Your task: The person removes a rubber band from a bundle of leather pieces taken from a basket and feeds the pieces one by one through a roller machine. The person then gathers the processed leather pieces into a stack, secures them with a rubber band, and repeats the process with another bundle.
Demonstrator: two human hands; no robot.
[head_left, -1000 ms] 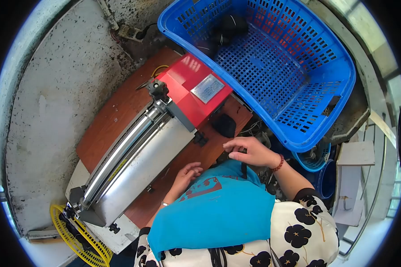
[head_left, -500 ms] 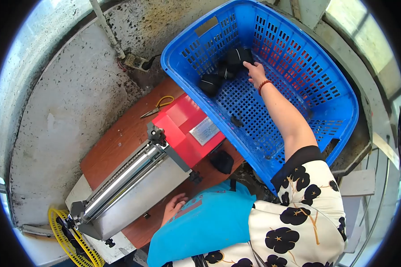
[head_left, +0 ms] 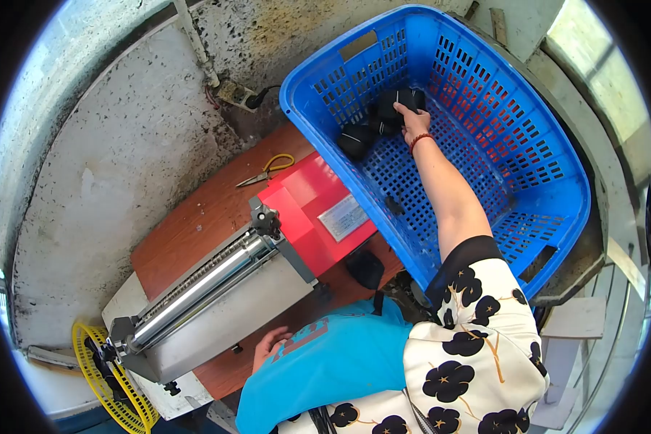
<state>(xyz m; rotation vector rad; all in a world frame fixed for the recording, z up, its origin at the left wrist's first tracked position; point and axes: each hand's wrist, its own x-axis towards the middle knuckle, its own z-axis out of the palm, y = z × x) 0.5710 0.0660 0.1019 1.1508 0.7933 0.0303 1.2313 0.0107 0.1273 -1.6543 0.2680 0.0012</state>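
My right hand (head_left: 415, 124) reaches down into the blue plastic basket (head_left: 441, 271), its fingers closed on a black bundle (head_left: 391, 105) with a thin pale line across it. Another black bundle (head_left: 357, 142) lies beside it against the basket's left wall. My left hand (head_left: 270, 346) rests low by the front of the roller machine (head_left: 224, 304); its fingers are apart and loosely bent, with nothing seen in them. The blue sleeve (head_left: 325, 354) hides the rest of that hand and its wrist.
Yellow-handled scissors (head_left: 273, 168) lie on the brown tabletop (head_left: 188, 224) behind the machine's red housing (head_left: 304, 192). A black piece (head_left: 365, 269) sits between machine and basket. A yellow basket (head_left: 87, 362) stands at lower left. A small dark scrap (head_left: 393, 205) lies on the blue basket's floor.
The view has shifted slightly, so the basket and machine appear farther right and lower. My right hand has closed in on the black bundle, which has turned a little. My left hand stays low by the machine.
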